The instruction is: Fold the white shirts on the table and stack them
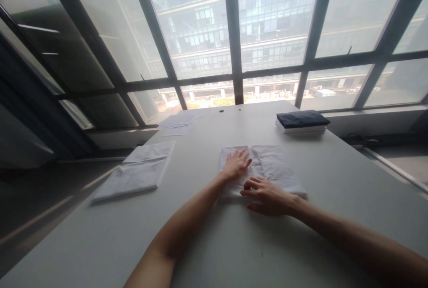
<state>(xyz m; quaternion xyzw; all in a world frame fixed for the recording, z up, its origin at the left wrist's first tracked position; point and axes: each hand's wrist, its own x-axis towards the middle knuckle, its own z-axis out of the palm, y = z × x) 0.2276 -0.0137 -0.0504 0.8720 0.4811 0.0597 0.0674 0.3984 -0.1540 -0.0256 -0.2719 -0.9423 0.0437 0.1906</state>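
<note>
In front of me lies a folded white cloth [276, 163], its two sides turned inward so that a gap runs down near its middle. My left hand [236, 164] rests flat on its left part, fingers stretched out. Over the front edge is my right hand [267, 195], its fingers bent but apart, touching the cloth near the middle. I see nothing gripped in either hand. The part of the cloth under both hands is hidden.
Another folded white cloth [140, 172] lies at the table's left edge. Paper sheets [179, 121] are at the back left. A dark blue folded cloth [301, 119] tops a white stack at the back right. Large windows rise behind the white table [214, 243].
</note>
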